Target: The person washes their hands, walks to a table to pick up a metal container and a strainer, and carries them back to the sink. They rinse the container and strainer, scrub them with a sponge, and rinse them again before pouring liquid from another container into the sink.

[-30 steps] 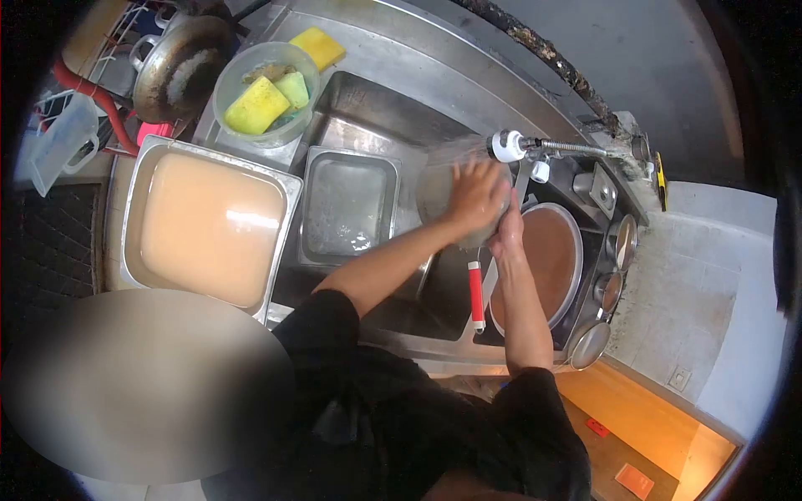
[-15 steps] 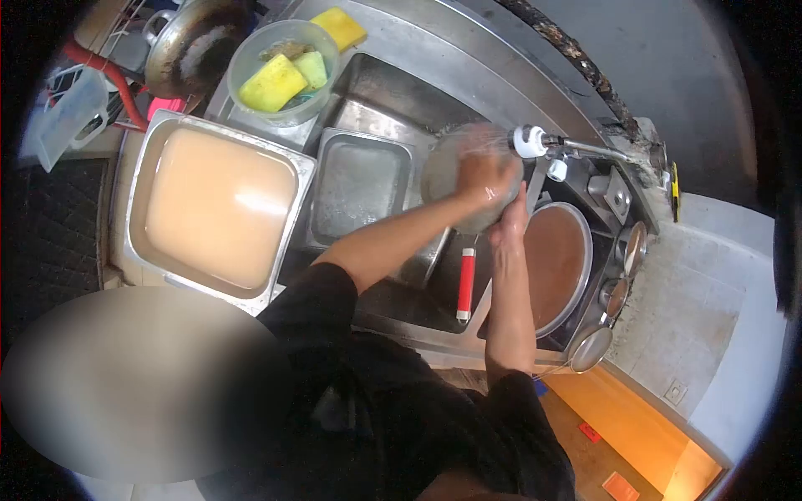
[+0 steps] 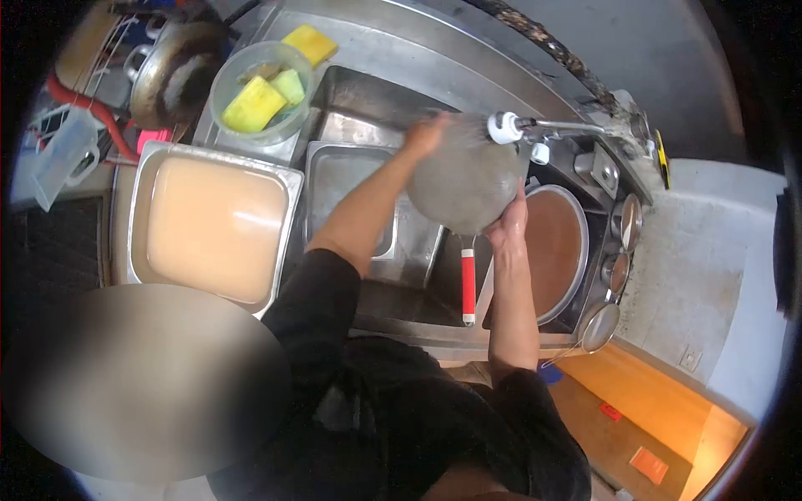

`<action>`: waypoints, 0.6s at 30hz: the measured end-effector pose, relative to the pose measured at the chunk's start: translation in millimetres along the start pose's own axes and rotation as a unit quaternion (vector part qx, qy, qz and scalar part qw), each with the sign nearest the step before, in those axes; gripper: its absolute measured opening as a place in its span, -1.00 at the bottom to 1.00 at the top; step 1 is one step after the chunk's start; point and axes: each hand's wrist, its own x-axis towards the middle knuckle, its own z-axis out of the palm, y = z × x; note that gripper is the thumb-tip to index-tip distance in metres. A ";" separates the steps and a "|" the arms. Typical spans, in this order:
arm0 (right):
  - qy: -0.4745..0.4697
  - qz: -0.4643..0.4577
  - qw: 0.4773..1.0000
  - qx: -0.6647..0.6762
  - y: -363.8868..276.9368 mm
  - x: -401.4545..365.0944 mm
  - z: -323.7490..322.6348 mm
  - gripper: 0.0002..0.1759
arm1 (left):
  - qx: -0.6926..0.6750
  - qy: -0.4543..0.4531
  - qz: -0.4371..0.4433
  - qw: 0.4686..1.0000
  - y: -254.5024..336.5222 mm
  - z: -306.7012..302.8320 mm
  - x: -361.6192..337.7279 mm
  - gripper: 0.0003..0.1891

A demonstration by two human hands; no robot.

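A round grey strainer-like pan [image 3: 464, 185] with a red handle [image 3: 468, 285] is held tilted over the steel sink [image 3: 380, 100], right under the white spray head of the tap [image 3: 504, 128]. My left hand [image 3: 426, 134] grips its far rim at the top. At the lower right edge of the pan, my right hand [image 3: 507, 226] holds it near where the handle joins. The handle hangs down toward me.
A steel tray of beige liquid [image 3: 213, 225] sits left. An empty steel tray [image 3: 347, 188] lies in the sink. A clear bowl with yellow and green sponges [image 3: 259, 96] stands at the back, a yellow sponge [image 3: 309, 43] beyond it. A round pan of brown liquid [image 3: 555, 255] is right.
My left hand has moved from the pan's face up to its far rim. The pan has turned so its rounded outside faces me.
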 end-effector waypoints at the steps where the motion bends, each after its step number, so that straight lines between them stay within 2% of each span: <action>1: 0.005 -0.008 1.000 0.007 -2.6 -1.9 -4.5 -0.40 | -0.034 -0.014 -0.043 0.998 -16.3 -7.3 0.3 -0.29; 2: -0.014 0.007 1.000 -0.008 -2.8 -0.4 -8.9 -0.39 | -0.065 -0.027 -0.087 0.994 -28.6 -12.5 1.0 -0.29; 3: -0.036 0.021 0.999 -0.021 -3.1 4.6 -10.6 -0.37 | -0.054 -0.034 -0.080 0.995 -26.6 -20.2 -4.0 -0.29; 4: -0.034 0.013 0.999 -0.009 -5.7 12.1 -15.1 -0.37 | -0.080 -0.046 -0.069 0.993 -25.4 -25.0 -14.1 -0.26; 6: 0.006 0.031 0.997 -0.076 -9.5 23.9 -28.1 -0.37 | -0.095 -0.065 -0.063 0.991 -24.4 -23.8 -23.1 -0.22; 7: 0.008 0.027 0.998 -0.061 -8.7 21.6 -24.7 -0.37 | -0.172 -0.033 -0.088 0.981 -23.9 -22.4 -21.1 -0.19; 8: 0.003 0.006 0.996 -0.083 -8.7 15.7 -17.8 -0.34 | -0.247 -0.002 -0.112 0.962 -22.7 -20.3 -18.7 -0.16; 9: 0.001 -0.016 0.994 -0.104 -10.0 11.1 -17.3 -0.30 | -0.232 -0.011 -0.112 0.966 -20.9 -19.2 -14.9 -0.16; 10: 0.012 -0.021 0.996 -0.086 -5.4 19.3 -30.7 -0.30 | -0.271 -0.020 -0.076 0.959 -20.8 -19.2 -9.5 -0.13; 11: -0.009 -0.051 0.990 -0.134 3.4 35.7 -50.3 -0.26 | -0.307 -0.034 -0.039 0.950 -20.5 -19.5 -1.1 -0.09; 12: -0.026 -0.087 0.980 -0.179 3.4 41.8 -67.4 -0.21 | -0.291 -0.022 -0.049 0.955 -44.7 -27.4 23.4 -0.15; 13: -0.012 -0.103 0.944 -0.313 -4.6 20.3 -73.4 -0.19 | -0.255 -0.015 -0.036 0.966 -19.7 -25.3 -0.1 -0.24; 14: -0.029 -0.111 0.920 -0.376 8.7 9.1 -86.6 -0.17 | -0.220 -0.008 -0.025 0.975 7.8 -22.9 -24.0 -0.32; 15: -0.036 -0.120 0.890 -0.437 25.0 8.4 -106.9 -0.16 | -0.195 0.006 0.054 0.979 -13.1 -23.8 -6.6 -0.41; 16: -0.171 -0.197 0.827 -0.498 51.5 23.7 -151.3 -0.23 | -0.267 -0.064 0.016 0.961 -11.0 -27.2 -5.1 -0.40; 17: -0.134 -0.034 0.772 -0.620 53.9 19.5 -157.6 -0.35 | -0.332 -0.127 -0.040 0.934 -13.3 -26.6 -10.8 -0.38; 18: -0.114 0.009 0.837 -0.536 40.0 -33.4 -137.2 -0.47 | -0.287 -0.107 -0.094 0.947 -5.4 -20.6 -30.3 -0.35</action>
